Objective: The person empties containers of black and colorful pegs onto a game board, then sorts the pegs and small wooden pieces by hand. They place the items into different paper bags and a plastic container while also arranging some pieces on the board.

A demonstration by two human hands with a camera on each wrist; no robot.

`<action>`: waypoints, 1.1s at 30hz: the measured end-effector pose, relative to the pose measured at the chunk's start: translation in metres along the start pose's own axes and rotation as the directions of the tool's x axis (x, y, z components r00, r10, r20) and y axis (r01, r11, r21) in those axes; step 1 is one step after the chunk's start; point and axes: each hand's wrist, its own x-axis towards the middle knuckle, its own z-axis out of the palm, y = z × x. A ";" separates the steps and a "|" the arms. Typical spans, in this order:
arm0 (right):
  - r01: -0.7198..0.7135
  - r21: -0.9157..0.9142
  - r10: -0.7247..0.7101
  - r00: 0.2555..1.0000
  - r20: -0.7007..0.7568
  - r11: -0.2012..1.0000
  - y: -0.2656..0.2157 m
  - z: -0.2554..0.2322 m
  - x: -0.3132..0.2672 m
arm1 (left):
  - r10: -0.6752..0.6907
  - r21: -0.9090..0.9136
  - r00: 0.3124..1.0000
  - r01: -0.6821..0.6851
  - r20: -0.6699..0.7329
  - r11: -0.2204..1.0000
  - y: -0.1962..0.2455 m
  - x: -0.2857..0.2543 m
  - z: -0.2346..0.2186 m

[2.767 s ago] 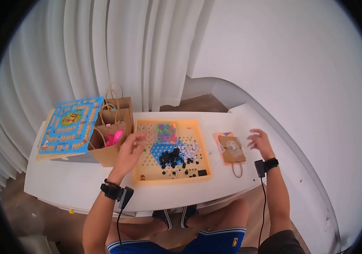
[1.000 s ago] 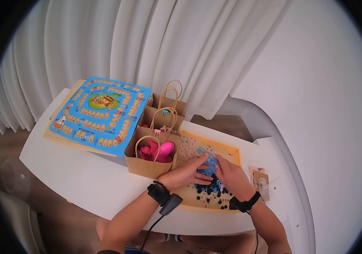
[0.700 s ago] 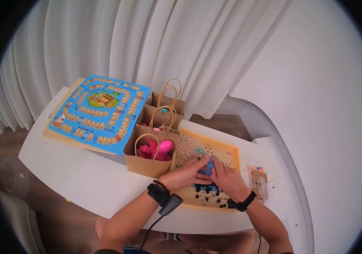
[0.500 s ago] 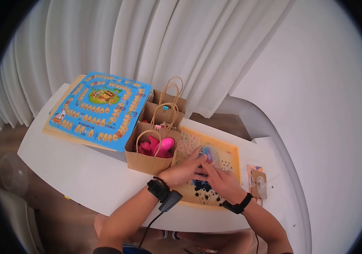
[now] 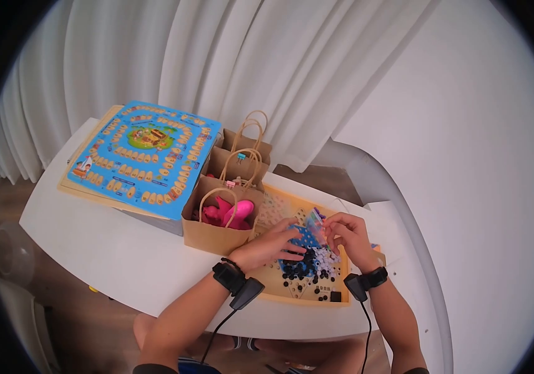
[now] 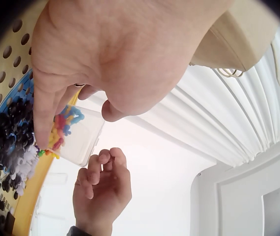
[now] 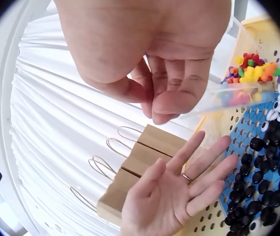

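Observation:
My right hand (image 5: pixel 349 239) pinches the edge of a small clear plastic box (image 6: pixel 81 142) between curled fingers and thumb. The box stands tilted over a yellow tray-like game board (image 5: pixel 307 302). Small colourful plastic pieces (image 7: pixel 253 73) gather at its lower, open end in the right wrist view. My left hand (image 5: pixel 273 245), fingers spread and holding nothing, hovers beside the box over the board's blue hexagon (image 7: pixel 243 130). Heaps of black pieces (image 7: pixel 265 182) and white pieces (image 5: pixel 326 260) lie on the board, below the left fingers and the box.
Brown paper bags (image 5: pixel 214 240) stand left of the board, the front one holding pink things (image 5: pixel 237 215). Farther left, a blue printed game board (image 5: pixel 148 149) lies on a stack. A clear patterned sheet or bag (image 5: pixel 273 209) lies in the tray's back left. White curtains hang behind the table (image 5: pixel 92 246).
Both hands were together at the box; now the left has let go and spread its fingers. The right hand has moved right and tilts the box, uncovering the white pieces.

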 end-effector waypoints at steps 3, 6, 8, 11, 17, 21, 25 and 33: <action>-0.006 0.020 0.007 0.999 -0.032 1.000 -0.006 -0.003 -0.002 | 0.002 0.005 1.000 -0.002 0.001 1.000 -0.001 0.001 -0.002; 0.090 -0.104 -0.104 0.985 -0.138 0.991 -0.003 -0.019 0.005 | 0.003 0.016 1.000 -0.003 -0.002 1.000 0.000 -0.001 -0.001; 0.055 -0.201 -0.100 0.970 -0.220 0.978 0.014 -0.042 0.016 | 0.004 0.029 1.000 -0.004 0.002 1.000 0.000 -0.001 -0.001; 0.146 -0.730 -0.450 0.860 -0.240 0.667 0.044 -0.071 0.032 | 0.005 0.043 1.000 -0.005 -0.011 0.999 -0.003 0.000 -0.003; -0.097 -0.842 -0.315 0.900 -0.302 0.530 0.080 -0.085 0.040 | 0.032 0.080 0.999 -0.032 0.003 0.996 0.002 -0.003 0.000; -0.174 -0.773 -0.084 0.956 -0.281 0.610 0.069 -0.083 0.036 | 0.042 0.091 0.999 -0.041 0.000 0.995 -0.003 -0.001 -0.003; -0.056 -0.711 -0.098 0.980 -0.174 0.701 0.071 -0.089 0.035 | 0.023 0.054 0.999 -0.024 0.023 0.998 -0.004 -0.002 -0.005; -0.100 -0.538 -0.008 0.981 -0.194 0.837 0.020 -0.037 -0.012 | 0.034 0.085 0.999 -0.032 -0.024 0.996 -0.006 -0.003 -0.005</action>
